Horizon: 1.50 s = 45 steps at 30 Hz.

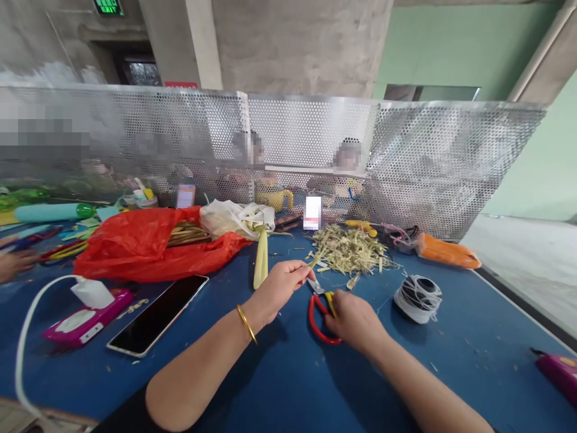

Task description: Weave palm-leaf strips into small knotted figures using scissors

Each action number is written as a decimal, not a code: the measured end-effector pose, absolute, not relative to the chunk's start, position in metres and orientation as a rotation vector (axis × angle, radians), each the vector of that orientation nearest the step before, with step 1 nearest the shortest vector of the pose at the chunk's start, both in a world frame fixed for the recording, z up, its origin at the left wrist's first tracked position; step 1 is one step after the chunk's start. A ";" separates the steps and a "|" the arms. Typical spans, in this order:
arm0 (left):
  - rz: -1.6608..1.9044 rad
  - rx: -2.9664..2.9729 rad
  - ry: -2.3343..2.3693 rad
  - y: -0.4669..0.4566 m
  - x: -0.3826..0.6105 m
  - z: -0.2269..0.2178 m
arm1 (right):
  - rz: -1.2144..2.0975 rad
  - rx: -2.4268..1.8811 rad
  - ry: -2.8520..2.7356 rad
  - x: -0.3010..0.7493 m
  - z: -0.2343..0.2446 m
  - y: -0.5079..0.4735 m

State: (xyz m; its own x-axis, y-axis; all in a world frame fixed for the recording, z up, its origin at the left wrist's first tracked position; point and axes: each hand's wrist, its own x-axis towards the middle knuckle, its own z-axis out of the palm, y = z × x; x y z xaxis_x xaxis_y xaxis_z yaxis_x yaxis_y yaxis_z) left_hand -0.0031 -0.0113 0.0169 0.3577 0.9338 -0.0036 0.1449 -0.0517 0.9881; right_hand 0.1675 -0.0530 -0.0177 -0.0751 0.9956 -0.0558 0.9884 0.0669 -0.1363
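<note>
Left hand point(283, 284), head view: thumb and forefinger pressed together on a thin green strip point(314, 262), the other fingers curled in; a gold bracelet point(244, 320) circles the wrist.
Right hand point(354, 319): fingers curled around the yellow handle of the scissors point(311, 314), with little gap in the grip.
Scissors: over the blue table point(288, 391), red loop toward the left, blades pointing up and left to just beside the left fingertips; whether they touch the strip, I cannot tell.
Green strip: between the left fingertips, its free end reaching toward the pile of clippings point(349, 249).
Clippings: heaped loosely beyond both hands, pale green and straw-coloured.
Folded pale leaf point(261, 261): left of the left hand, running down from the white plastic bag point(234, 218).
Red bag point(130, 240): farther left, gaping, brownish strips showing inside.
Dark-screened phone point(157, 316): flat on the table, beside the magenta power strip point(85, 322) with its white plug point(92, 293).
Thread spool point(418, 299): white, right of the right hand, near the orange packet point(448, 251).
Perforated divider point(311, 129): across the table's far side, people blurred behind it.
Co-worker's hand point(15, 264): at the left edge, well apart.
</note>
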 end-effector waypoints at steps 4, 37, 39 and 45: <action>0.880 1.517 1.004 -0.011 -0.005 0.008 | 0.225 -1.629 -2.357 0.164 -0.014 -0.055; 0.482 0.792 0.816 -0.001 -0.004 -0.027 | -0.470 -1.135 -2.617 0.165 -0.018 -0.074; 0.399 0.822 0.755 0.001 -0.005 -0.031 | -0.429 -0.984 -2.645 0.155 -0.020 -0.081; 0.266 0.749 0.683 -0.004 -0.001 -0.033 | -0.446 -0.824 -2.752 0.130 -0.029 -0.099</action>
